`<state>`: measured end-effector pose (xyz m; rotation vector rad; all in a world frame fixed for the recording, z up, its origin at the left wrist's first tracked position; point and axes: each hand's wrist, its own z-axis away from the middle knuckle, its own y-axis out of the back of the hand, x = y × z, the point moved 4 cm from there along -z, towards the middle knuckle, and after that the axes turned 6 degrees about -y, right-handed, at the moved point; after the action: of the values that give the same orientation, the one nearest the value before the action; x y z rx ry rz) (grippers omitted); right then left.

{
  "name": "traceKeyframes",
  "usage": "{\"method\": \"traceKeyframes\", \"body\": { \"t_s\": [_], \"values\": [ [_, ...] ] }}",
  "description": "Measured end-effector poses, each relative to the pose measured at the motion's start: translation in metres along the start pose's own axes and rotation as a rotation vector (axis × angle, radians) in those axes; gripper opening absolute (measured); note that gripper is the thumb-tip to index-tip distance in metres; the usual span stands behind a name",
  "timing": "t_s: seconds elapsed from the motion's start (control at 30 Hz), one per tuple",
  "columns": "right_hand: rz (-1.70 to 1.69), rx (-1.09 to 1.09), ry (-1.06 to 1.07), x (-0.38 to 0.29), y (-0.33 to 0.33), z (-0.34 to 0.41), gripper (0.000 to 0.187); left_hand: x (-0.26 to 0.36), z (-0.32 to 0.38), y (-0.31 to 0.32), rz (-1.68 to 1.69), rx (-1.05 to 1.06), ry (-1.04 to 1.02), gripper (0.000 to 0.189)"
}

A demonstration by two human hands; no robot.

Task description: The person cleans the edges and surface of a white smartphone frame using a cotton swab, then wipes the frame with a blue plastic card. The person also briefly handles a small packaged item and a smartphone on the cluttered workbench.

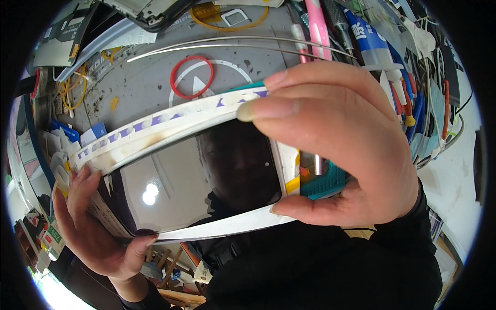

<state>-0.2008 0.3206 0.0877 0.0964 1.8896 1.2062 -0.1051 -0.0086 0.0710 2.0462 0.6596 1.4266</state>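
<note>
A smartphone with a dark, glossy screen [186, 182] lies face up on a white board with purple and yellow marks [155, 124], which is tilted. My left hand [100, 228] grips the left end, its thumb at the phone's lower left corner and its fingers on the board's edge. My right hand [341, 135] spans the right end, fingertips at the upper edge and thumb at the lower right corner. The screen mirrors lights and a dark head shape. Beyond the board, a red rubber band [192, 76] rests on the grey mat [131, 81].
Thin metal rods [232, 45] cross the mat. A pink-handled tool [317, 27], a blue-labelled bottle [366, 38] and cables crowd the back right. A black device frame [155, 15] sits at the back left. A teal tray [329, 182] is partly under my right hand.
</note>
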Motion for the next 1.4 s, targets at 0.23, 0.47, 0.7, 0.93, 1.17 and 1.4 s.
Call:
{"method": "traceKeyframes", "body": {
  "t_s": [0.23, 0.47, 0.7, 0.93, 1.17, 1.4],
  "values": [
    [-0.038, 0.045, 0.009, 0.003, -0.002, 0.007, 0.077, -0.001, 0.000, 0.000, 0.002, 0.017, -0.007, 0.138],
    [-0.056, 0.000, -0.096, 0.001, -0.002, 0.018, 0.075, -0.001, 0.000, 0.001, -0.016, -0.007, -0.035, 0.137],
    [-0.011, 0.187, 0.225, 0.014, -0.013, -0.004, 0.079, -0.001, 0.002, 0.000, 0.002, 0.021, -0.019, 0.137],
    [-0.005, 0.090, 0.118, 0.005, -0.004, -0.002, 0.078, -0.002, 0.003, 0.003, -0.035, 0.006, -0.010, 0.137],
    [-0.118, 0.142, 0.011, 0.002, -0.003, 0.013, 0.067, -0.005, 0.005, 0.005, -0.088, -0.029, -0.074, 0.135],
    [-0.041, 0.189, 0.026, -0.007, 0.000, 0.005, 0.058, -0.005, 0.013, 0.009, -0.087, -0.062, -0.035, 0.136]
  ]
}}
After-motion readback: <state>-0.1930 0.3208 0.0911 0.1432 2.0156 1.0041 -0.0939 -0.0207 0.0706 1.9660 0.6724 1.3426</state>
